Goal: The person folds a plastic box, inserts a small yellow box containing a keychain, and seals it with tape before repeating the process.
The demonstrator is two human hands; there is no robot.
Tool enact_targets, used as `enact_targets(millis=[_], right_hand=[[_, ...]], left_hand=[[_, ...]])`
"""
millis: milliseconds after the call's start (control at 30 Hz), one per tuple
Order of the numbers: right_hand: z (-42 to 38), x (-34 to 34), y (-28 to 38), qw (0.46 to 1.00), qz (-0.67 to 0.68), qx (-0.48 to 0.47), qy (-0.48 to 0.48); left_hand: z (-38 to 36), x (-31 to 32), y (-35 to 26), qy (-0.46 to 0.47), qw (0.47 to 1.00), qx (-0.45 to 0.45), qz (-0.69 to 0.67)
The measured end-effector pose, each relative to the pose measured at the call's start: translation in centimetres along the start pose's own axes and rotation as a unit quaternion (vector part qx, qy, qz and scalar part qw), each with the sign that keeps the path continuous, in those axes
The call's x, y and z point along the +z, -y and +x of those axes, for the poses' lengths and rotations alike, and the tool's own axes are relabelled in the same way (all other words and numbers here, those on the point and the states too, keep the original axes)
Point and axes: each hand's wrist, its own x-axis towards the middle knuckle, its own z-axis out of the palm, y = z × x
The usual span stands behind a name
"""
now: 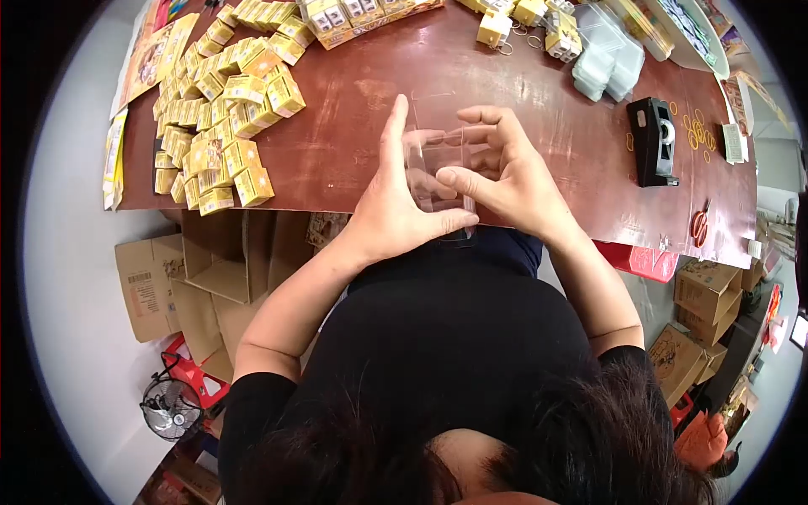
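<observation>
Between my two hands is a clear plastic box [434, 156], held over the table's near edge. My left hand [396, 185] grips it from the left, thumb along the lower side and index finger pointing up. My right hand [513, 172] holds it from the right, with the thumb across its front and the other fingers curled behind. Through the transparent walls I see fingers and no contents. A clear flap sticks out at the bottom, below my left thumb.
Small yellow boxes [219, 109] are heaped at left, beside a display carton [362, 18]. Keyring boxes [530, 25] and clear plastic cases [608, 55] lie at the back right. A tape dispenser [652, 143], rubber bands [697, 130] and scissors [699, 224] are at right.
</observation>
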Motion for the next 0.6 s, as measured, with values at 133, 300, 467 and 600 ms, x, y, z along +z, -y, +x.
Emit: enact_targets(millis=[133,300,467,600], right_hand=[[-1.3,1.7,-1.7,0.991,0.11,-0.024,0.068],[-1.6,1.7,-3.9,0.979,0.168,0.04,0.111],[-1.4,2.0,-4.4,0.988,0.13,-0.054,0.064],[-1.5,1.6,-4.4,0.989,0.001,-0.127,0.076]], left_hand=[[-1.8,-1.7,1.2,0.067,0.996,-0.06,-0.017],[-3.1,-2.8,3.9,0.059,0.996,0.058,0.017],[-3.4,-2.0,3.6,0.03,0.998,0.049,-0.009],[-3.1,-3.1,4.9,0.033,0.983,0.133,0.12]])
